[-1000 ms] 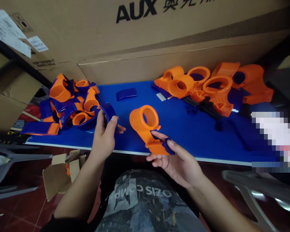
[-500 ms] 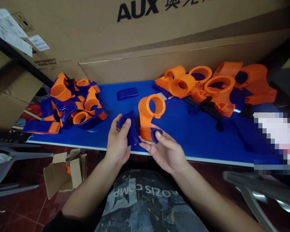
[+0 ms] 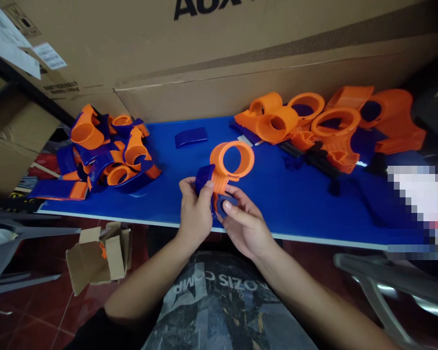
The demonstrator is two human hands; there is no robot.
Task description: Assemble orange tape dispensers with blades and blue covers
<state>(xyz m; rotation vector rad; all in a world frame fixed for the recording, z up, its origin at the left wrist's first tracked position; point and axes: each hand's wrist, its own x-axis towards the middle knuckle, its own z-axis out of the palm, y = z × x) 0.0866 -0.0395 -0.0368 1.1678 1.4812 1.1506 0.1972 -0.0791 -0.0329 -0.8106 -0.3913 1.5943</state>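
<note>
My right hand [image 3: 246, 223] is closed on an orange plastic tape dispenser frame [image 3: 221, 184], whose round ring points up and away from me. Under the right thumb lies a small dark blue piece [image 3: 226, 200] at the frame's lower end. My left hand [image 3: 197, 209] grips a curved blue plastic cover [image 3: 204, 176] between thumb and fingers. The cover sits against the left side of the orange frame; whether the two are joined is hidden by the fingers. Another blue cover [image 3: 191, 137] lies flat on the table beyond my hands.
Piled orange and blue dispensers [image 3: 120, 158] occupy the left of the blue table [image 3: 168, 194]. Orange frames [image 3: 277, 124] and black parts [image 3: 319, 160] lie at the right. A large cardboard box [image 3: 149, 58] stands behind; a small open carton [image 3: 91, 260] is on the floor.
My left hand has moved right, bringing the blue cover from apart to against the orange frame. The frame's ring has turned a little more toward me.
</note>
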